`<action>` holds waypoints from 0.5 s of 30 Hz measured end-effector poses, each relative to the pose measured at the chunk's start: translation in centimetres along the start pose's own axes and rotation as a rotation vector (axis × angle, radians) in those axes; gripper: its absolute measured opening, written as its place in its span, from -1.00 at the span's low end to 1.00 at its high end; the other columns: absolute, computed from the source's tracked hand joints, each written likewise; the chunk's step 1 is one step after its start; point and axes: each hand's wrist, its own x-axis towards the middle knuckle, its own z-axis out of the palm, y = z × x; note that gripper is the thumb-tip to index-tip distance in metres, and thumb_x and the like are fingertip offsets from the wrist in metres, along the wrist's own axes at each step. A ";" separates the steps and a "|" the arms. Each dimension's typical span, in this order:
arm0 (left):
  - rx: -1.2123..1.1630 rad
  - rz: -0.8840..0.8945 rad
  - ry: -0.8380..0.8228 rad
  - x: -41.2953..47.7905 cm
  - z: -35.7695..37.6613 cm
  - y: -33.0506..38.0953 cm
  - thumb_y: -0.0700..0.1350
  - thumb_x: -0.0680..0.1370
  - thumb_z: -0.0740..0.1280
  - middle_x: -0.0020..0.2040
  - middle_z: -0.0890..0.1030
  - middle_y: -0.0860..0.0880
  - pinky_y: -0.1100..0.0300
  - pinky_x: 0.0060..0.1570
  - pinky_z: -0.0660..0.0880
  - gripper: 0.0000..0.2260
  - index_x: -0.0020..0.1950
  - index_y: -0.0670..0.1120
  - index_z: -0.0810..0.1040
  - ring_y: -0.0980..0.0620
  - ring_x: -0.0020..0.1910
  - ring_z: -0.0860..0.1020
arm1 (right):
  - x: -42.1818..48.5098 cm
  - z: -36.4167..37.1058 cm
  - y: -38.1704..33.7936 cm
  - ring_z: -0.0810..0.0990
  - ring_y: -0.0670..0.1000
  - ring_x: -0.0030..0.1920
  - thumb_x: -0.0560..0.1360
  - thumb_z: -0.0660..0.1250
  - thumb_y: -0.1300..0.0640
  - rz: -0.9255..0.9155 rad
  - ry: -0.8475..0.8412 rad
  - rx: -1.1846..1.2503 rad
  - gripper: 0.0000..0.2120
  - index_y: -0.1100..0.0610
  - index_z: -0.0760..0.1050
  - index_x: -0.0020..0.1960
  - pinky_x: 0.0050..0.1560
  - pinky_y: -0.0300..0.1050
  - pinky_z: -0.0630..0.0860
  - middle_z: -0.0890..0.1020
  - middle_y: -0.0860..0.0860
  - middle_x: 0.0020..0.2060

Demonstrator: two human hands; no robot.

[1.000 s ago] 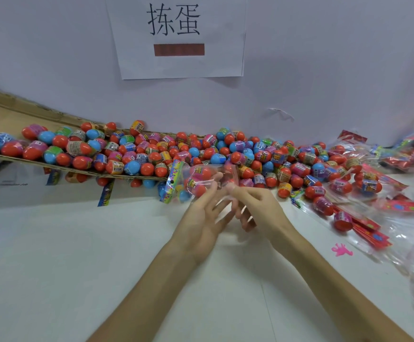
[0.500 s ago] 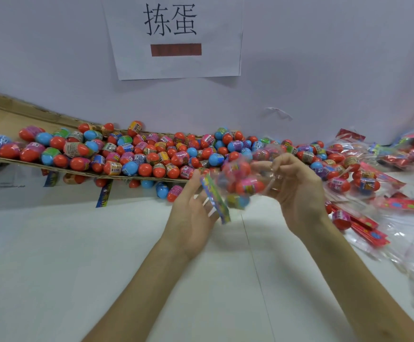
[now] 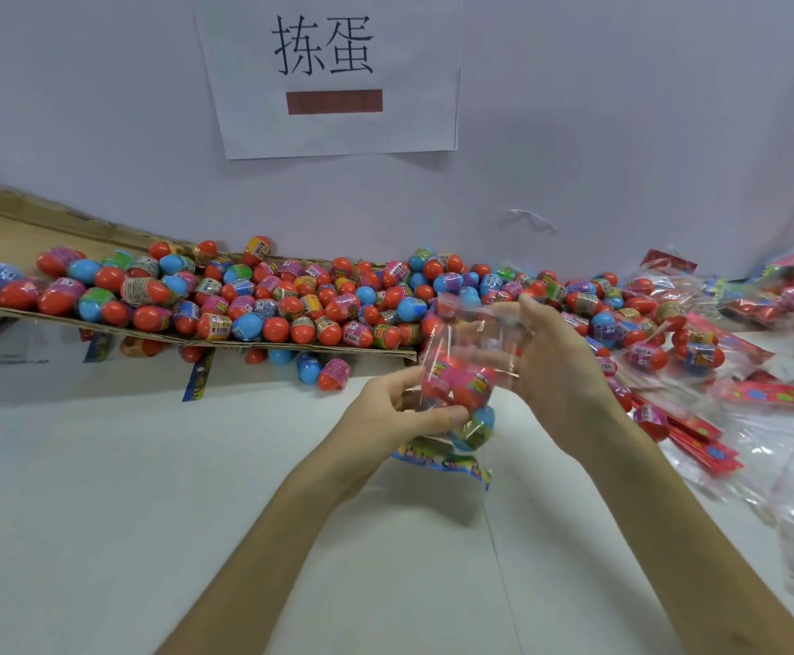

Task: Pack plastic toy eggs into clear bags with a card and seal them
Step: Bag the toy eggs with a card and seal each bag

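Left hand (image 3: 399,413): curled round the bag (image 3: 456,333) at its lower end, thumb on the eggs (image 3: 461,385).
Bag: above the table (image 3: 102,512), between both hands; card (image 3: 442,460) at its bottom.
Right hand (image 3: 560,366): pinches the upper film.
Handling: likely light; film thin and slippery, eggs hard and loose; best cradled underneath, pinched at the mouth.
Heap (image 3: 291,304): loose eggs on cardboard (image 3: 16,229); labels unreadable.
Sign (image 3: 333,73): "拣蛋".

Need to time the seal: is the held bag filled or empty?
Filled: eggs bunch low in the clear bag, the card beneath; left hand grips them, right hand holds the slack top. Seal: cannot tell.
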 end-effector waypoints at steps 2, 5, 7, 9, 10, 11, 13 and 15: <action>-0.037 0.028 0.078 0.1 0.1 -0.2 -0.16 0.49 0.55 0.10 0.74 -0.12 -0.04 0.15 0.64 -0.66 0.25 -0.06 0.65 -0.14 0.10 0.71 | 0.1 -0.1 0.2 0.71 0.11 0.09 0.47 0.38 -0.23 0.008 -0.058 -0.013 -0.51 0.09 0.55 0.22 0.06 0.08 0.61 0.69 0.10 0.17; -0.050 0.070 0.198 0.4 -0.1 -0.3 -0.17 0.51 0.53 0.10 0.74 -0.10 -0.10 0.21 0.62 -0.69 0.24 -0.06 0.65 -0.13 0.14 0.70 | 0.1 0.4 0.8 0.70 0.00 0.01 0.40 0.50 -0.19 0.030 -0.075 -0.205 -0.50 0.02 0.55 0.25 -0.04 -0.05 0.64 0.70 0.03 0.10; -0.025 0.090 0.211 0.3 -0.1 -0.2 -0.17 0.51 0.53 0.09 0.74 -0.07 -0.08 0.19 0.63 -0.70 0.24 -0.04 0.64 -0.10 0.14 0.69 | 0.0 0.6 1.3 0.71 0.00 0.02 0.44 0.54 -0.13 0.016 -0.079 -0.331 -0.66 0.02 0.62 0.12 -0.07 -0.10 0.67 0.72 -0.03 -0.02; -0.009 0.094 0.203 0.3 -0.1 -0.1 -0.18 0.51 0.52 0.09 0.74 -0.04 0.00 0.14 0.66 -0.69 0.23 0.01 0.64 -0.06 0.13 0.70 | 0.1 0.7 1.7 0.72 -0.01 0.00 0.47 0.54 0.00 -0.027 -0.041 -0.389 -0.82 0.02 0.66 0.02 -0.07 -0.08 0.69 0.73 -0.03 -0.07; -0.006 0.095 0.195 0.2 -0.1 0.0 -0.19 0.51 0.53 0.09 0.74 -0.03 0.03 0.11 0.66 -0.69 0.23 0.02 0.64 -0.05 0.12 0.70 | 0.1 0.8 1.8 0.72 -0.01 -0.02 0.47 0.53 0.06 -0.050 -0.020 -0.401 -0.87 0.02 0.66 0.00 -0.07 -0.07 0.69 0.73 -0.03 -0.08; -0.004 0.094 0.181 0.2 -0.1 0.1 -0.18 0.50 0.54 0.10 0.74 -0.02 0.04 0.10 0.66 -0.67 0.24 0.01 0.63 -0.04 0.12 0.70 | 0.2 0.8 1.8 0.71 -0.01 -0.03 0.48 0.53 0.12 -0.066 -0.002 -0.401 -0.89 0.02 0.65 -0.02 -0.08 -0.07 0.70 0.72 -0.03 -0.09; 0.010 0.078 0.146 0.2 0.0 0.2 -0.15 0.48 0.57 0.11 0.73 -0.02 0.04 0.11 0.66 -0.61 0.28 0.00 0.62 -0.04 0.13 0.70 | 0.1 0.9 1.8 0.71 0.02 -0.04 0.47 0.48 0.25 -0.090 0.013 -0.373 -0.84 0.01 0.64 -0.03 -0.12 -0.08 0.69 0.71 -0.01 -0.09; 0.023 0.066 0.134 0.2 0.2 0.1 -0.13 0.45 0.60 0.08 0.74 0.01 0.07 0.05 0.67 -0.60 0.26 0.01 0.63 0.00 0.10 0.70 | 0.0 1.1 1.8 0.71 0.03 -0.05 0.46 0.44 0.33 -0.118 -0.012 -0.366 -0.75 -0.01 0.63 -0.04 -0.15 -0.11 0.66 0.70 -0.01 -0.09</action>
